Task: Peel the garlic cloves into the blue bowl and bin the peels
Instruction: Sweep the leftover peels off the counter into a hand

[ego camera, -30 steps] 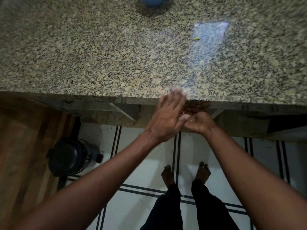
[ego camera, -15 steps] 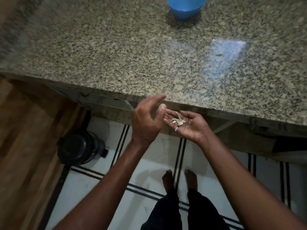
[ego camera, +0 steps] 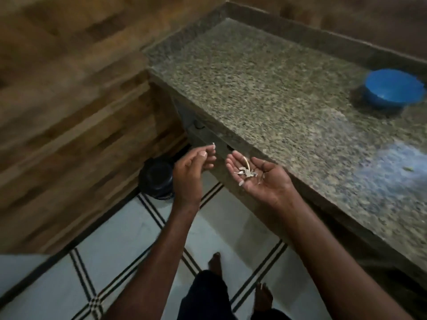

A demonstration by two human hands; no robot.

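Note:
My right hand (ego camera: 265, 179) is held palm up just off the counter's edge, fingers relaxed, with a small heap of pale garlic peels (ego camera: 246, 173) lying in the palm. To its left, my left hand (ego camera: 191, 169) has its fingers curled, and a tiny white peel scrap (ego camera: 213, 143) sits at its fingertips. On the floor below and left of the left hand stands the black bin (ego camera: 157, 179), in the corner by the wooden wall. At the far right of the granite counter (ego camera: 265, 93) is the blue bowl (ego camera: 392, 88); its contents are not visible.
A wooden panelled wall (ego camera: 69, 112) runs along the left and meets the counter's end. White floor tiles with black stripes (ego camera: 115, 262) lie below. My bare feet (ego camera: 215, 264) stand near the counter. A small green scrap (ego camera: 408, 169) lies on the counter at right.
The view has swung left, bringing the bin closer and the bowl to the far right. My left hand has lifted off the right palm and moved left with a peel scrap.

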